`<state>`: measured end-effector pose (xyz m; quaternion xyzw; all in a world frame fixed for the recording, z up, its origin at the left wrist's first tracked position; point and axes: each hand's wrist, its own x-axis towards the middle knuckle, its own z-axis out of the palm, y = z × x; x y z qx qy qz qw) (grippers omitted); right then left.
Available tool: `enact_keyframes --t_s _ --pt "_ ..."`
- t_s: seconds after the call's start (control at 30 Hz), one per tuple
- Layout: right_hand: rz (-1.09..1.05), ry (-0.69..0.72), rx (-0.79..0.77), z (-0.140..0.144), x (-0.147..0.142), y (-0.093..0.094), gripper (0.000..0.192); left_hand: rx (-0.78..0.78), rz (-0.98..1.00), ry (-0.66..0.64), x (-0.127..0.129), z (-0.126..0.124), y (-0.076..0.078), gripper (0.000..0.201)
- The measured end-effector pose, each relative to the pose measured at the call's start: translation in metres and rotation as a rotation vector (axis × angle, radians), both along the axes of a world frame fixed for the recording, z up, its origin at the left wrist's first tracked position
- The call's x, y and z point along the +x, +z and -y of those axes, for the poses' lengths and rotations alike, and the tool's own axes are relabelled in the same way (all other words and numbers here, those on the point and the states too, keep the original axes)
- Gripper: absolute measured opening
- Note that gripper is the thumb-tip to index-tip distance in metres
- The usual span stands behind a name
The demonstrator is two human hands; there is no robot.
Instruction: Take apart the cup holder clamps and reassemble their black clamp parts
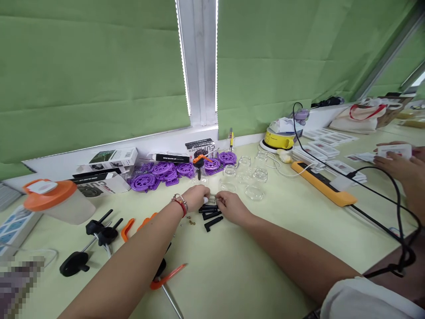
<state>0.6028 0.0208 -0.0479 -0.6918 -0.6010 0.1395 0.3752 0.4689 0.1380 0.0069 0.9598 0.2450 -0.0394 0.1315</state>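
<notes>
Pinching a small metal grater-like piece [211, 199] between both hands at tabletop [252, 266] centre: left hand [196, 197] curled, fingertips closed on its left edge, red bracelet on the wrist; right hand [232, 207] curled, fingertips closed on its right edge. The piece sits low, just above or on the tabletop, can't tell which. Black plastic bars [212, 217] lie just beside the hands at 6 o'clock, tiny brass bits [191, 220] at 7 o'clock. Purple round discs [179, 172] piled at 11 o'clock, clear glass jars [247, 177] at 1 o'clock, both near. Orange-lidded container [56, 201] tipped on its side well apart at 9 o'clock; black knobbed rods [96, 239] and orange curved clips [133, 226] at 8 o'clock. Orange power strip [320, 184] with black cable at 3 o'clock, yellow round device [279, 139] at 2 o'clock. Another person's hands [396, 161] hold a white card at far 3 o'clock.
</notes>
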Motion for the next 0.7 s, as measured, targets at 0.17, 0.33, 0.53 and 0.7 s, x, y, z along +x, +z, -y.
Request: enact_keyframes --t_s 0.17,0.33,0.53,0.7 --pt "0.019 0.027 0.014 0.000 0.001 0.001 0.017 -0.004 0.001 -0.034 0.011 0.008 0.000 0.020" --pt "0.020 0.027 0.004 0.000 0.000 0.001 0.017 -0.019 -0.001 -0.037 0.011 0.006 -0.001 0.023" --pt "0.006 0.029 -0.004 0.000 0.000 0.002 0.018 -0.042 0.032 -0.011 0.009 0.003 0.003 0.022" --pt "-0.003 0.010 -0.015 0.002 0.000 0.002 0.017 -0.049 0.089 0.027 -0.006 0.000 0.023 0.022"
